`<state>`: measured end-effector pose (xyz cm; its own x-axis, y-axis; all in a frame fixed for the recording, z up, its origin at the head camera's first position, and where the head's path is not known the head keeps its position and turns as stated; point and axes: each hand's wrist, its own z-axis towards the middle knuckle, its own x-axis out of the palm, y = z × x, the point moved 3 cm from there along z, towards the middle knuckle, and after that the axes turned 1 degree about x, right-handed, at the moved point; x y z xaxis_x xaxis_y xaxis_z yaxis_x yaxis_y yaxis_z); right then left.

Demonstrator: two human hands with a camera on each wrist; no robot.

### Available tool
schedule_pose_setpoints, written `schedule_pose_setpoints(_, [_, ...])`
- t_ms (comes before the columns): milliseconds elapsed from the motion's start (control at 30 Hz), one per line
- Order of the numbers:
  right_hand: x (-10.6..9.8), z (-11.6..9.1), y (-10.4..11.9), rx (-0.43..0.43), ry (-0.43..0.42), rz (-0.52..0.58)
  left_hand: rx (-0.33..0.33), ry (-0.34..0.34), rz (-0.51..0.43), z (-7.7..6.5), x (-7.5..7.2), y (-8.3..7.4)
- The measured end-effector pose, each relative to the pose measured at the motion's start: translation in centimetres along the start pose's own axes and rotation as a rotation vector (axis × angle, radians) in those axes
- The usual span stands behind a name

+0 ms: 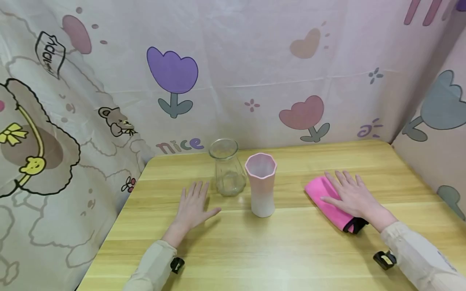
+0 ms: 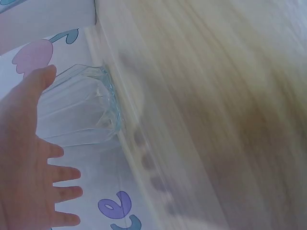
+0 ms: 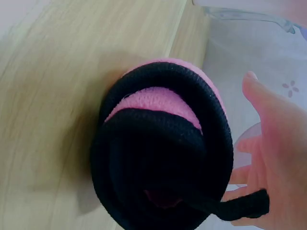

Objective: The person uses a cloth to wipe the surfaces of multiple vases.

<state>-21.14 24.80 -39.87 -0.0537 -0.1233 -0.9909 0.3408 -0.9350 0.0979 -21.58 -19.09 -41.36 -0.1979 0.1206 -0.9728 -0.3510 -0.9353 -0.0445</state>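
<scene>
A clear glass vase (image 1: 230, 178) with a flared rim stands upright toward the back of the table. Just right of it and nearer stands a pink-to-white faceted vase (image 1: 263, 194). My left hand (image 1: 193, 207) is spread flat above the table, left of the glass vase and apart from it; the left wrist view shows the glass vase (image 2: 79, 110) beyond the thumb. On the right lies a folded or rolled pink cloth (image 1: 336, 206) with black edging and a small black loop. Over it my right hand (image 1: 351, 196) extends with straight fingers; whether it touches the cloth, I cannot tell.
The wooden table (image 1: 225, 250) ends at a printed curtain (image 1: 233, 81) behind the vases. More curtain hangs along the left and right sides. Small black wrist devices show under each sleeve (image 1: 154, 262).
</scene>
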Motion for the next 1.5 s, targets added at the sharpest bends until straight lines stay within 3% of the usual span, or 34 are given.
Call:
schedule_pose_setpoints(233, [-0.1, 0.2, 0.2, 0.004, 0.000, 0.036, 0.024, -0.024, 0.046, 0.2, -0.2, -0.5])
schedule_pose_setpoints(500, [-0.4, 0.3, 0.4, -0.005, -0.037, 0.054, 0.097, -0.118, -0.030, 0.8, -0.7, -2.5])
schedule_pose_setpoints(733, [-0.4, 0.3, 0.5, -0.003, -0.033, 0.057, 0.254, -0.231, -0.287, 1.4, -0.8, -4.8])
schedule_pose_setpoints(833, [-0.3, 0.4, 0.6, -0.005, -0.039, 0.057, 0.284, -0.268, -0.350, 1.8, -0.7, -5.5])
schedule_pose_setpoints(1133, [-0.2, 0.4, 0.8, -0.010, -0.033, 0.060, 0.209, -0.261, -0.497, 3.2, -0.6, -7.7])
schedule_pose_setpoints(1500, [0.3, 0.6, 1.0, 0.007, -0.009, 0.089, 0.206, -0.267, -0.660, 4.5, -0.5, -9.9])
